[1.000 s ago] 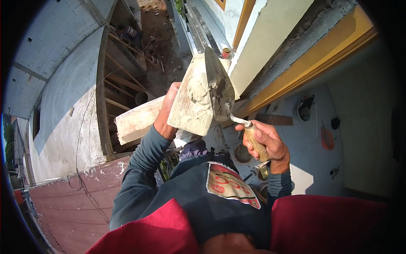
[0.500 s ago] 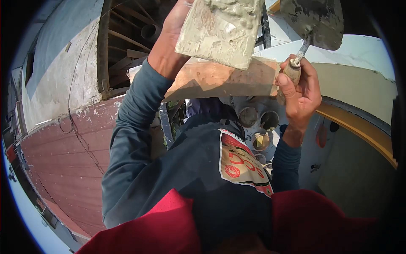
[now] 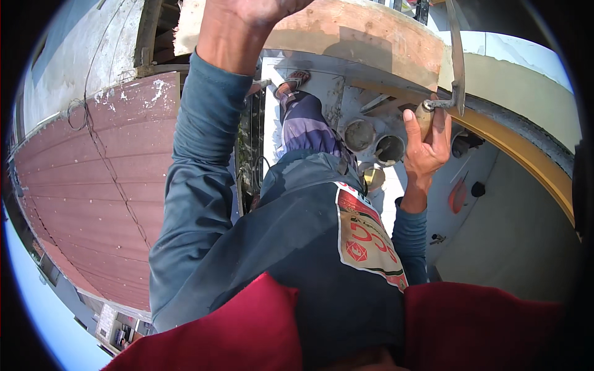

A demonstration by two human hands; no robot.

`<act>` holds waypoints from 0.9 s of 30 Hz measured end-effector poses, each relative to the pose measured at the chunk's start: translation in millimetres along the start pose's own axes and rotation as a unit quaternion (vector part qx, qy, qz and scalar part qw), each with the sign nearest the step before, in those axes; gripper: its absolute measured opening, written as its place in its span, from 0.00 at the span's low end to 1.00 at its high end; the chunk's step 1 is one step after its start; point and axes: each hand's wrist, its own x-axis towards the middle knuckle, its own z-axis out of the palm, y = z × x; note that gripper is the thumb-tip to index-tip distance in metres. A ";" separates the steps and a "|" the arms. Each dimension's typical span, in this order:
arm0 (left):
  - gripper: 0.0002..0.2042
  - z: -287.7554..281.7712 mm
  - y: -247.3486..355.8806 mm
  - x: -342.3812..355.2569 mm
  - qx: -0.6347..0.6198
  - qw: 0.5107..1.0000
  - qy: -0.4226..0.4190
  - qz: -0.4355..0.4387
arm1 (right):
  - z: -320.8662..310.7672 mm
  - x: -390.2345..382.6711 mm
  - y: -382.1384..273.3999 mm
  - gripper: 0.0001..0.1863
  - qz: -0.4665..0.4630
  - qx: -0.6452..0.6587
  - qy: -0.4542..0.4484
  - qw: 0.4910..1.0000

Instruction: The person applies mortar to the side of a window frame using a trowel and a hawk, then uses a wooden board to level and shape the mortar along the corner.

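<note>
My right hand is closed round the wooden handle of a trowel. The trowel's blade stands edge-on above the fingers, against the pale wall top. My left hand reaches up to the top edge of the picture, where only its wrist and the base of the palm show. Its fingers, and anything in them, lie out of the frame. Just beyond the left wrist runs a broad wooden board, with shadows falling across it.
Below stand several buckets, some with grey contents. A maroon ribbed panel fills the left side, with loose cables hanging over it. An orange-yellow beam curves along the right. My sandalled foot shows beneath the wooden board.
The mortar-covered hand board in my left hand has gone out of view past the top edge. The trowel has turned from blade face-on to edge-on, and my right hand is slightly lower.
</note>
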 end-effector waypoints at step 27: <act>0.24 -12.3 -16.3 -136.0 0.029 0.985 0.095 0.144 | -33.8 -40.6 57.0 0.19 -0.158 -0.187 -0.499 0.832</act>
